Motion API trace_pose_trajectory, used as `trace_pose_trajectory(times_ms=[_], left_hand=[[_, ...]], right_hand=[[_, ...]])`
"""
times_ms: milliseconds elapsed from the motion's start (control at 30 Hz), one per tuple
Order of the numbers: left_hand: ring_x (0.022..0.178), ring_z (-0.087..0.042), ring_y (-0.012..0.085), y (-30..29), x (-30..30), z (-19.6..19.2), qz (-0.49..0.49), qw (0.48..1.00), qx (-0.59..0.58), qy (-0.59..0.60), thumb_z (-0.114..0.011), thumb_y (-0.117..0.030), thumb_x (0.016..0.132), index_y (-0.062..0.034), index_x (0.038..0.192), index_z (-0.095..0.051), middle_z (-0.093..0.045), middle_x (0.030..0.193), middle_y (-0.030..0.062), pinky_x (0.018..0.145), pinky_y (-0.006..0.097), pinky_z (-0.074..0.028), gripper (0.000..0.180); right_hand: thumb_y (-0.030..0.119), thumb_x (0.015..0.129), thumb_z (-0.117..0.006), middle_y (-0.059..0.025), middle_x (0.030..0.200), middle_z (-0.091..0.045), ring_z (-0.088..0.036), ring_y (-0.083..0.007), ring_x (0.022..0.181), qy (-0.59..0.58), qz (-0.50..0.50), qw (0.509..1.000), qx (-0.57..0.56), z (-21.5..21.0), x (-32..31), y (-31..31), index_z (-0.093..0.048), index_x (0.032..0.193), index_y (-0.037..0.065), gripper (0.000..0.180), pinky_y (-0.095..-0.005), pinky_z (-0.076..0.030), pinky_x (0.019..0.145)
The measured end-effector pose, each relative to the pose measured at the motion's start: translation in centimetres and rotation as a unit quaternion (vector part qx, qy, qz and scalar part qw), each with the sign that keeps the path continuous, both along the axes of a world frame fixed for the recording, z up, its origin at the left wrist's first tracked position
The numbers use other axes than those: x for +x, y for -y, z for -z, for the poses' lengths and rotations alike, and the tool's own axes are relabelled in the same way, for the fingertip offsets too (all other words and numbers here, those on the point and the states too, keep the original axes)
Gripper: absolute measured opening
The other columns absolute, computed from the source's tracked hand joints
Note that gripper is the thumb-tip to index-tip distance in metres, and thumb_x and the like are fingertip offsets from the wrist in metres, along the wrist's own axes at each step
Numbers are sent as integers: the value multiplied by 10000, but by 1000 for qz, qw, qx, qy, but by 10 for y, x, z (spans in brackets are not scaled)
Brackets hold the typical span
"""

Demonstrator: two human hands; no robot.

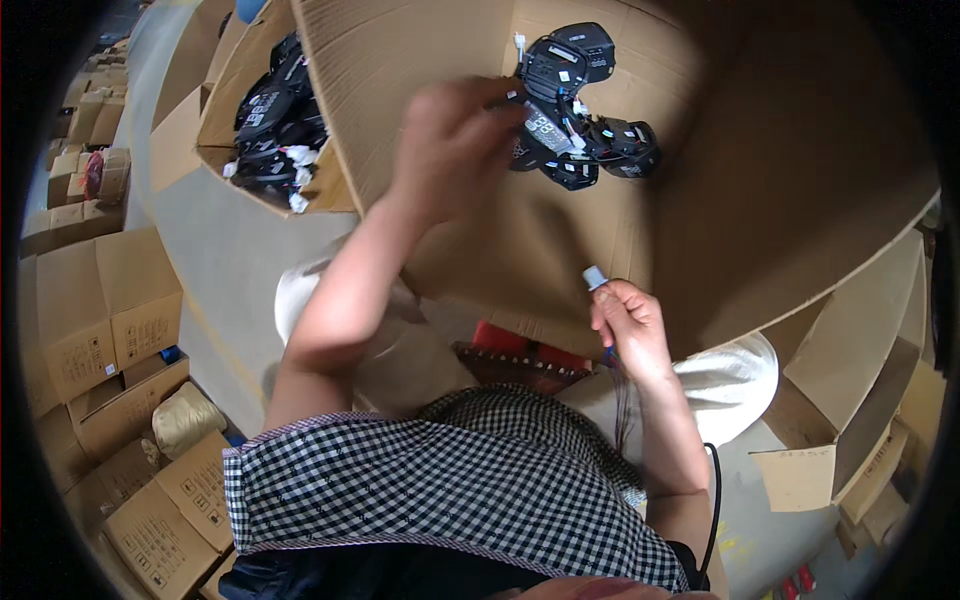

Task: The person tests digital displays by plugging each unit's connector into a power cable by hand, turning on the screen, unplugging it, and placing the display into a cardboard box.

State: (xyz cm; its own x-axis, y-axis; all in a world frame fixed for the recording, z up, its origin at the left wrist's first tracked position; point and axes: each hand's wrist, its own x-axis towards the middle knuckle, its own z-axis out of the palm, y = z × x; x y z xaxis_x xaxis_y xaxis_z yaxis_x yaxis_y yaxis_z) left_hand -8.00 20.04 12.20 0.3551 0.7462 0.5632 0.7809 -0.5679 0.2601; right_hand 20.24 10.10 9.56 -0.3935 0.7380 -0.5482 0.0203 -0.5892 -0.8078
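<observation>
My left hand [455, 150], blurred by motion, reaches over a large cardboard box, its fingertips at the edge of a black instrument display [545, 128] with light digits on its screen. Whether the fingers grip it is lost in the smear. More black display units [568, 60] with short wires and white plugs lie heaped around it inside the box. Nearer to me, my right hand [630, 318] is closed, pinching a pale grey-white cable connector [594, 277] between thumb and fingers. Thin dark wires [622, 410] trail down from that hand past the checked apron.
The large box's wall [400, 50] rises around the displays. To its left, a smaller carton [215, 140] holds further black units with white plugs. A red tray-like object [525, 350] sits below the box's near edge. Opened cartons stand left [100, 300] and right [850, 380].
</observation>
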Motion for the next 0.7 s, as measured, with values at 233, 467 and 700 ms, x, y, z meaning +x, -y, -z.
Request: trace_pose_trajectory(times_ms=[233,467,700], left_hand=[[1072,-556,263,-94,49,144,73,976,-182,-96,-729,-113,640,-135,1126,-582,-587,1131,48,932,409,-426,508],[1180,-480,304,-153,86,225,118,878,-369,-280,-831,-456,462,-99,1285,-484,-527,1259,116,1004,442,-335,963],[1030,-555,319,-99,81,249,41,901,-304,-306,-691,-528,697,-30,1283,-458,-652,996,137,920,503,-376,804]], right_hand=[[171,956,-520,40,627,-489,-424,-40,582,17,-38,999,-31,-1,-23,8,-573,751,44,247,-226,-366,522],[152,962,-500,30,648,-533,-469,-32,573,20,7,993,-120,-13,-12,10,-576,792,44,216,-210,-387,521],[154,959,-503,-14,668,-568,-508,-51,592,74,-69,993,-59,-24,-12,-5,-582,810,27,211,-225,-410,539]])
